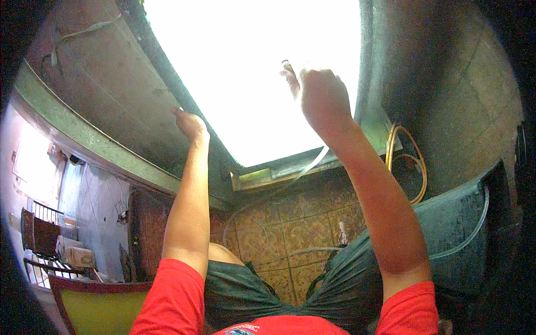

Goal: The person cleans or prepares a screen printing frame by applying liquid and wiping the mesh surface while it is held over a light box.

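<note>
Nearest, at the lower edge: red sleeves (173,301) on both arms, and dark green cloth (335,279) draped over the lap. Low at the left, a yellow chair back with a dark red rim (95,307). Just beyond, a floor of brown patterned tiles (290,229), with loops of clear tube (268,223) lying across it. Farther left, a metal rack (42,234) beside a pale tiled wall. At the right, a coil of orange cable (413,162) hanging against a dark, stained wall (458,100).

Farther on, a bright, washed-out window opening (251,72), framed in dark metal with a greenish sill (262,177) below.

Left hand (191,124) raised to the left edge of the window frame (167,84), fingers bent and touching the frame; no object seen in its grasp. Right hand (321,95) raised higher, against the glare, fingers closed around the upper end of the clear tube, with a small dark tip (286,63) showing just above the knuckles. From that fist, the tube hanging down past the wrist, crossing the sill and running to the floor.
</note>
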Demonstrator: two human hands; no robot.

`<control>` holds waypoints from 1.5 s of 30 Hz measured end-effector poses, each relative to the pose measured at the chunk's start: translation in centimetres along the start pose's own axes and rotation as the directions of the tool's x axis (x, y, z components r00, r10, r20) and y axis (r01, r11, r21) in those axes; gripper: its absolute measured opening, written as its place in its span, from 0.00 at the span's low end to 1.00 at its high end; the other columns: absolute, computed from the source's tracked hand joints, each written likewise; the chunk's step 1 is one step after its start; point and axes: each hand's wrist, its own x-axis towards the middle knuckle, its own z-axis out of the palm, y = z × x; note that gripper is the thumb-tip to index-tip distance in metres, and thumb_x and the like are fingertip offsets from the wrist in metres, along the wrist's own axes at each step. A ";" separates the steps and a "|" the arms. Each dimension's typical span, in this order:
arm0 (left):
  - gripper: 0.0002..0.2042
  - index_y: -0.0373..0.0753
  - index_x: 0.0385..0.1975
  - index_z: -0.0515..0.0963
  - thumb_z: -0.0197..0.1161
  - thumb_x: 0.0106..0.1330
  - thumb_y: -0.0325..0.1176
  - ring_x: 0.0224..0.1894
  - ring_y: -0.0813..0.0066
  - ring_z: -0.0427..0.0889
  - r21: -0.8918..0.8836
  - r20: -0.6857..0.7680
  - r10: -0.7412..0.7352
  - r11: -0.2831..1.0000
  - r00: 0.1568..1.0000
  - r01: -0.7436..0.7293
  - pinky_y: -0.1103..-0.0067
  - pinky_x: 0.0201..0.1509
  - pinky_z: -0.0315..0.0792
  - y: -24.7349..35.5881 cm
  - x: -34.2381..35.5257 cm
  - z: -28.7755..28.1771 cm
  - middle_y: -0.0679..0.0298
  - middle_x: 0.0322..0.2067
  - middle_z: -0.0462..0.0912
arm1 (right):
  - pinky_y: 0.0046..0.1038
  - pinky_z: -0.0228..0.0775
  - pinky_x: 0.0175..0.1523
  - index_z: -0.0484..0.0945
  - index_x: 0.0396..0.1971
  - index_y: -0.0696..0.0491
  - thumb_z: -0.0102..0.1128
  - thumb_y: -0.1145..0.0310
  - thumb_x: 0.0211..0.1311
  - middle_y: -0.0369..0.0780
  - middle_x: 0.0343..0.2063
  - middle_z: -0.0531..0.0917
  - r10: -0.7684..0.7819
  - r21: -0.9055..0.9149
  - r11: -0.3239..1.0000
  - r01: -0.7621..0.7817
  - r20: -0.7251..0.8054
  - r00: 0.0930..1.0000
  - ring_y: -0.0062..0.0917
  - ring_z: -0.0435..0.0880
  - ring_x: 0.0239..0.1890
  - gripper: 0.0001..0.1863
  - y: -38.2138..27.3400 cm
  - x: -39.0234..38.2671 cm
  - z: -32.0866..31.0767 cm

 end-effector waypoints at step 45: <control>0.33 0.20 0.54 0.56 0.22 0.69 0.49 0.62 0.51 0.56 -0.148 0.008 -0.157 0.976 0.987 0.157 0.67 0.66 0.48 7.2 -5.0 -1.9 0.36 0.56 0.56 | 0.30 0.73 0.38 0.76 0.37 0.61 0.50 0.63 0.62 0.47 0.28 0.81 -0.002 0.266 0.964 0.023 -0.078 0.997 0.32 0.82 0.31 0.16 -2.0 3.4 -6.7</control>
